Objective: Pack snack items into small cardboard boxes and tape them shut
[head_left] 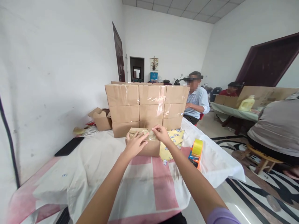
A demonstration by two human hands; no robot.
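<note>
A small brown cardboard box [149,148] with clear tape across its top lies on the table in front of me. My left hand [135,143] rests flat on the box's left top, fingers spread. The fingers of my right hand [161,133] press on the taped top at the box's right end. Neither hand grips the box. Behind it stands a stack of taped brown boxes [147,105], three wide and three high. A tape dispenser [195,151] with a yellow roll sits to the right of my right forearm.
The table wears a white and pink cloth [144,183]. A yellow patterned sheet [171,141], an open small box [101,119] and a black flat object [69,146] lie on it. A seated person [196,99] works beyond the stack; two other people sit at right.
</note>
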